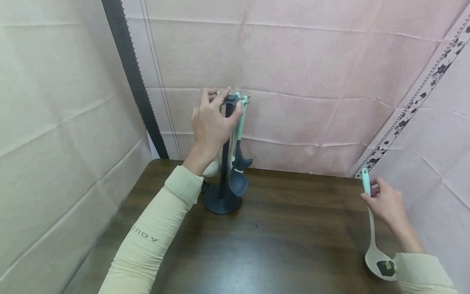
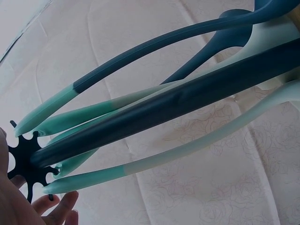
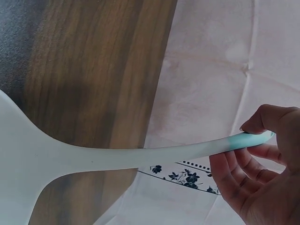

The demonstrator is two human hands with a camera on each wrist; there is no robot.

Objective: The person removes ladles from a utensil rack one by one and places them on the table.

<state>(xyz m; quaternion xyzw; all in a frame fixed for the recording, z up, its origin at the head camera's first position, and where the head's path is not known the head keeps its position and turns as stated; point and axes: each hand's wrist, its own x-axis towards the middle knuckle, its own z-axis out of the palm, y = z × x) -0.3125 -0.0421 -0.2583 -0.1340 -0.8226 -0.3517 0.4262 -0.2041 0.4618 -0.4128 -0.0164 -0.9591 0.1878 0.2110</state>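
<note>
My left hand grips the top of a dark utensil stand, its thumb and fingers spread around the hooked disc. Several utensils with mint handles hang from the hooks, among them a dark blue spoon in front and a pale one partly behind my wrist. At the right, my right hand pinches the mint handle of a white ladle between thumb and fingers. The ladle's bowl points down toward me, low over the table, partly covered by the wrist camera.
The brown wooden table runs back to a pale cloth wall. More cloth hangs on the left and right sides, with a dark strip at the left corner and a floral border at the right corner.
</note>
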